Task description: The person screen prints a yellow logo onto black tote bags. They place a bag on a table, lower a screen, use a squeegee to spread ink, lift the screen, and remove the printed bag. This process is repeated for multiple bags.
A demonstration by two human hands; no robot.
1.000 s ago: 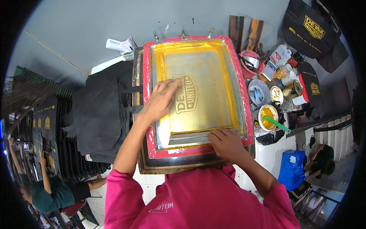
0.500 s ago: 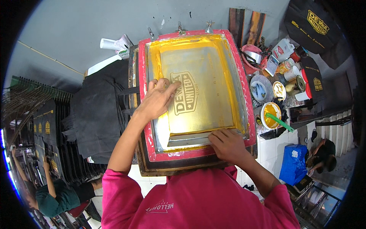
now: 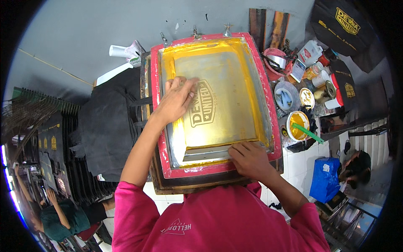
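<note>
Yellow ink (image 3: 169, 63) lines the edges of a pink-framed screen (image 3: 228, 109), which lies on a dark board (image 3: 201, 185) in front of the person. The left hand (image 3: 174, 101) rests loosely bent over the screen's left part, grasping nothing visible, fingertips by an emblem (image 3: 205, 110). The right hand (image 3: 250, 157) curls at the right end of a metal bar (image 3: 205, 154) along the near edge; whether it grips cannot be told. Black fabric (image 3: 111, 126) lies to the left; to the right, a white tub (image 3: 288, 126) holds a green stick (image 3: 308, 133).
</note>
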